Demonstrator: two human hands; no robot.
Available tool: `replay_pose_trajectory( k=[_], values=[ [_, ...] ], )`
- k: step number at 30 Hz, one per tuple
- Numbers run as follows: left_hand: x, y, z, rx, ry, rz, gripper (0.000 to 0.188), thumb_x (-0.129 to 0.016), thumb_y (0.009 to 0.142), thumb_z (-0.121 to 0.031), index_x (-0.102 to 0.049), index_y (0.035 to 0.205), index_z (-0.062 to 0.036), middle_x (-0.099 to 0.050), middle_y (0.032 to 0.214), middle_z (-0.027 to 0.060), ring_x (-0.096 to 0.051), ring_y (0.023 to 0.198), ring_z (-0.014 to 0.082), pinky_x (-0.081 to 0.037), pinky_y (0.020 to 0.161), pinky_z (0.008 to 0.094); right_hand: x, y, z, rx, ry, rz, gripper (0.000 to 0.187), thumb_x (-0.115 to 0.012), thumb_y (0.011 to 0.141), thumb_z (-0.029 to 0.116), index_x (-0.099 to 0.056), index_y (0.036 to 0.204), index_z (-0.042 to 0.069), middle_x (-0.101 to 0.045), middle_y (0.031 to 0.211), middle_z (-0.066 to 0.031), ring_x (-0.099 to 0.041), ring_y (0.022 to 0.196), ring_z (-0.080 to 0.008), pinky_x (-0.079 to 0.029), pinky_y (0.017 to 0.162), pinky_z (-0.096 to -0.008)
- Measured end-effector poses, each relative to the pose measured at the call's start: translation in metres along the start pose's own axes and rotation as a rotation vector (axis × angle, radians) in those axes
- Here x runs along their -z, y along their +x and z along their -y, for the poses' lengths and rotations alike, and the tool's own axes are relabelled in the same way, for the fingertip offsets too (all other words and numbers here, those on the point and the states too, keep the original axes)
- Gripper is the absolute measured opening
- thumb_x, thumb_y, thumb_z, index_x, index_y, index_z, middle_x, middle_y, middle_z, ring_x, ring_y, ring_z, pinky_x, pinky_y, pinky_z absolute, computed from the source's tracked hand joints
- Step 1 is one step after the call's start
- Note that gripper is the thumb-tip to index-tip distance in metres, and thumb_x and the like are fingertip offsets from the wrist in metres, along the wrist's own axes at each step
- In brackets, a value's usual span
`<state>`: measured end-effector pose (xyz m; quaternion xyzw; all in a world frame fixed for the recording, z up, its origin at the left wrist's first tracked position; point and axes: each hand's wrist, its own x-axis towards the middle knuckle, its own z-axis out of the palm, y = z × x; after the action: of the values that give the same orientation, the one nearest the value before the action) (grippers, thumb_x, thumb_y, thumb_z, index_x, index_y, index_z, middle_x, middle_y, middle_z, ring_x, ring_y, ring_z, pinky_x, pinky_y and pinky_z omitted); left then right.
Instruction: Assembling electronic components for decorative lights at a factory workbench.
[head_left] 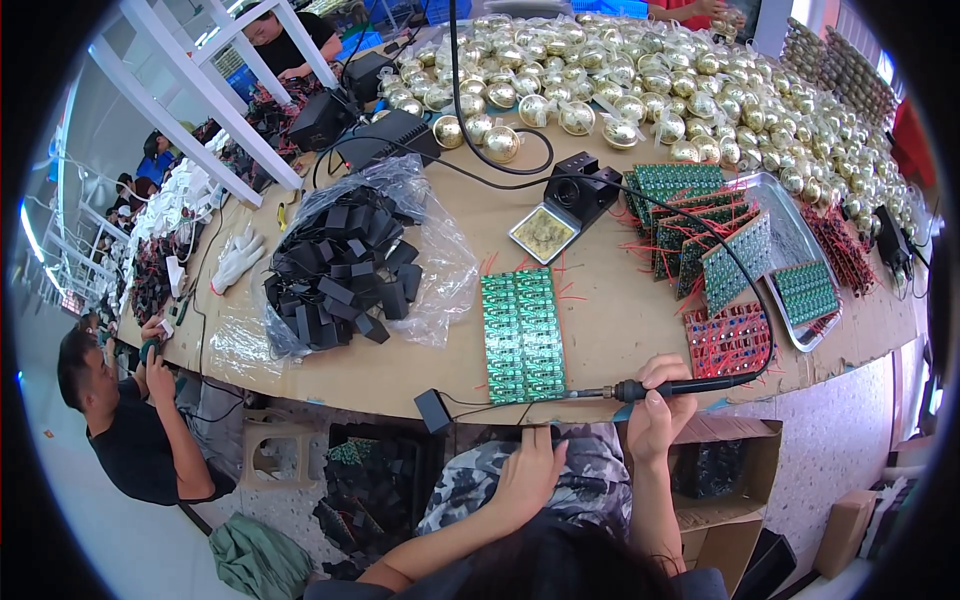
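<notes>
A soldering iron (690,386) is gripped in my right hand (656,418), the fingers closed round its handle. Its tip points left and meets the near right corner of a green circuit board panel (522,330) lying flat on the table. My left hand (530,468) is at the table's near edge just below the panel, fingers curled. A thin dark wire runs toward those fingertips, but what they pinch is hidden. Left of the panel, a small black box (434,411) sits at the edge, its dark wires reaching to the panel's near end.
Black boxes fill a clear plastic bag (350,265) at left. Behind the panel stands a soldering stand (545,232) with sponge. Stacked boards (690,230) and a metal tray (790,230) lie right. Gold balls (620,100) crowd the back. A co-worker (140,420) sits at left.
</notes>
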<state>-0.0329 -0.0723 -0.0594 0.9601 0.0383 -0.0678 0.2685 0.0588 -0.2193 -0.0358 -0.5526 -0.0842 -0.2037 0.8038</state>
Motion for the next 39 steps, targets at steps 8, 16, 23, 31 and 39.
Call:
replay_pose_trajectory(
  k=[8, 16, 23, 31, 39],
  values=[
    [0.026, -0.013, -0.006, -0.326, -0.143, -0.171, 0.022, -0.066, 0.088, -0.007, -0.068, 0.110, -0.0096, -0.066, 0.086, 0.0056, -0.065, 0.074, 0.0297, -0.052, 0.063, 0.0413, 0.002, 0.001, -0.001, 0.010, 0.008, 0.001, 0.024, -0.064, 0.079, 0.021, -0.051, 0.088, 0.002, -0.046, 0.091, -0.0095, -0.043, 0.082, -0.0157, -0.036, 0.075, -0.0281],
    [0.070, 0.004, -0.010, -0.279, -0.265, -0.390, 0.022, -0.070, 0.081, -0.002, -0.073, 0.102, -0.0077, -0.064, 0.072, 0.0029, -0.055, 0.065, 0.0225, -0.040, 0.067, 0.0341, 0.003, 0.005, -0.003, 0.024, -0.010, -0.058, 0.021, -0.059, 0.082, 0.017, -0.050, 0.092, 0.002, -0.045, 0.092, -0.0091, -0.042, 0.081, -0.0146, -0.036, 0.072, -0.0266],
    [0.069, 0.018, -0.016, -0.176, -0.478, -0.366, 0.012, -0.074, 0.081, 0.000, -0.072, 0.093, -0.0016, -0.065, 0.077, 0.0073, -0.060, 0.065, 0.0152, -0.047, 0.062, 0.0271, 0.010, 0.005, -0.001, 0.032, -0.038, -0.048, 0.020, -0.059, 0.081, 0.016, -0.049, 0.091, 0.002, -0.043, 0.092, -0.0086, -0.041, 0.079, -0.0140, -0.036, 0.072, -0.0265],
    [0.074, 0.027, -0.019, -0.129, -0.536, -0.350, 0.012, -0.071, 0.080, 0.004, -0.066, 0.090, 0.0025, -0.062, 0.079, 0.0065, -0.058, 0.064, 0.0113, -0.048, 0.061, 0.0247, 0.010, 0.004, 0.001, 0.016, -0.040, -0.020, 0.020, -0.061, 0.080, 0.017, -0.050, 0.088, 0.002, -0.045, 0.091, -0.0087, -0.042, 0.078, -0.0140, -0.036, 0.071, -0.0267],
    [0.061, 0.033, -0.017, -0.180, -0.415, -0.415, 0.014, -0.071, 0.076, 0.008, -0.064, 0.085, 0.0013, -0.060, 0.076, 0.0074, -0.059, 0.059, 0.0126, -0.047, 0.056, 0.0251, 0.008, 0.002, 0.002, 0.090, -0.097, 0.022, 0.011, -0.062, 0.078, 0.007, -0.057, 0.086, 0.003, -0.051, 0.090, -0.0095, -0.049, 0.078, -0.0145, -0.040, 0.071, -0.0262]
  ],
)
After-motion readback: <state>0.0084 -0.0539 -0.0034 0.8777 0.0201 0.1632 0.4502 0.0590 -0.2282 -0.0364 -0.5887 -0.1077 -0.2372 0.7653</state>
